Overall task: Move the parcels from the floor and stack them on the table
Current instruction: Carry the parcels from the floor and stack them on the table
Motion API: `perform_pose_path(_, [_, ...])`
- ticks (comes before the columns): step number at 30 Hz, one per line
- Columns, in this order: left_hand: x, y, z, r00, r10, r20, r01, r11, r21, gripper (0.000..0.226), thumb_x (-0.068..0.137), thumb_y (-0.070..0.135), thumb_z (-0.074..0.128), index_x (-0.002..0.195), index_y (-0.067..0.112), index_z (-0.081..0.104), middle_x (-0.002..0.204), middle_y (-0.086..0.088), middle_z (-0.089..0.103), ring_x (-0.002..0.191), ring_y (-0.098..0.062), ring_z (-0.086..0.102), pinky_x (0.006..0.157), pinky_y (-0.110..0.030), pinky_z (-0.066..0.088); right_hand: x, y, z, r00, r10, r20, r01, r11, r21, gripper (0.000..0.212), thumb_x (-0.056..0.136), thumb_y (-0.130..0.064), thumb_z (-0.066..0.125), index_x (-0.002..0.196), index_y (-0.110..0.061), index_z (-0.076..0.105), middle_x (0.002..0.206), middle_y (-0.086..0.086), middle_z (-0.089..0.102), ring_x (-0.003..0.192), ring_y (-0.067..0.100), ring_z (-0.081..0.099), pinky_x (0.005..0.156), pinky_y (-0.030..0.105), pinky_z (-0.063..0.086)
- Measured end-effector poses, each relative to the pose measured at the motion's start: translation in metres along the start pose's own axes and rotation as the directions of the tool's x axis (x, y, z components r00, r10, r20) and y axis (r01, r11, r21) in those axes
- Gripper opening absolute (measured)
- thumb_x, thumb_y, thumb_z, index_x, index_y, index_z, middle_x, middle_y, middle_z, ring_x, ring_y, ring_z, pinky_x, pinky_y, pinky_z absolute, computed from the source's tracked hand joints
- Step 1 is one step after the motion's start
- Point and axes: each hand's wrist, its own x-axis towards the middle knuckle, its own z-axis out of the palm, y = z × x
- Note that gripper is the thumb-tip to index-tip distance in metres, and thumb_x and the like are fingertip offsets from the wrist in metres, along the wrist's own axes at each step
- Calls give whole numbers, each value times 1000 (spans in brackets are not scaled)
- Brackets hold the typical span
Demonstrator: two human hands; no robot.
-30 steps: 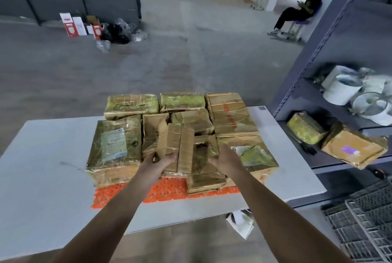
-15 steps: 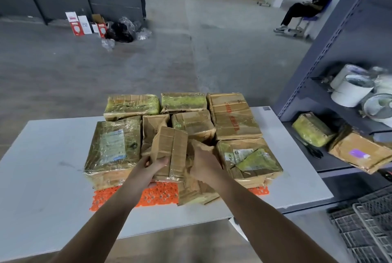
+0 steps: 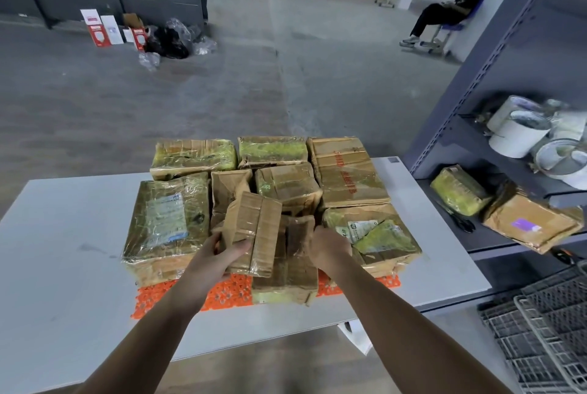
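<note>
Small tape-wrapped brown cardboard parcel [image 3: 254, 230] tilts in the left grip [image 3: 219, 255], fingers curled round it, above the parcel pile [image 3: 349, 177] on the white bench [image 3: 63, 235]; right grip [image 3: 330, 246] clutches a flat brown parcel [image 3: 286, 279] at the front.

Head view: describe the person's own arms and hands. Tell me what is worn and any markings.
Both arms are bare. The left forearm and the right forearm show no sleeve as far as the frame's lower edge. The left hand and the right hand wear no gloves. No watch, band, ring or marking shows on the sides that face the camera.
</note>
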Motion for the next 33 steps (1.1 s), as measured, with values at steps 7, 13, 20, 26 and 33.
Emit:
perform_pose_path(7, [1, -1, -1, 1000, -1, 7, 1, 1000, -15, 89, 58, 56, 83, 134, 28, 46, 124, 4, 59, 104, -9, 59, 86, -36, 53, 9, -1, -10, 999, 31, -18, -28, 991, 133, 8, 93, -6, 54, 95, -10, 61, 74, 0, 52, 68, 17, 56, 57, 26, 43])
perform_pose_path(13, [2, 0, 5, 1000, 4, 12, -4, 1000, 24, 82, 59, 55, 73, 132, 28, 48, 120, 3, 62, 106, -13, 60, 80, -34, 51, 19, 20, -22, 995, 80, -63, -79, 997, 23, 19, 92, 2, 51, 104, -6, 64, 98, 8, 68, 87, 24, 66, 65, 30, 49])
perform_pose_path(20, [1, -1, 9, 1000, 1, 22, -2, 999, 44, 83, 62, 54, 79, 133, 27, 47, 119, 3, 61, 105, -14, 60, 79, -33, 51, 18, 25, -10, 999, -12, -44, 6, 992, -126, 28, 89, 1, 58, 116, -9, 60, 102, 6, 68, 92, 23, 67, 61, 29, 46])
perform_pose_path(26, [-5, 0, 12, 1000, -11, 8, 11, 998, 63, 62, 79, 40, 75, 132, 25, 47, 116, 1, 62, 103, -16, 60, 83, -36, 51, 14, 36, -4, 991, -66, -119, 42, 981, -191, 43, 89, -2, 58, 130, -10, 47, 117, 10, 62, 100, 26, 65, 63, 30, 46])
perform_pose_path(33, [-13, 5, 14, 999, -12, -41, 13, 1000, 17, 47, 77, 38, 77, 116, 30, 51, 108, 3, 64, 100, -19, 62, 89, -42, 52, 43, 34, -6, 927, -297, -229, 264, 951, -162, 57, 93, -12, 56, 145, -15, 31, 144, 9, 35, 130, 27, 39, 102, 40, 41])
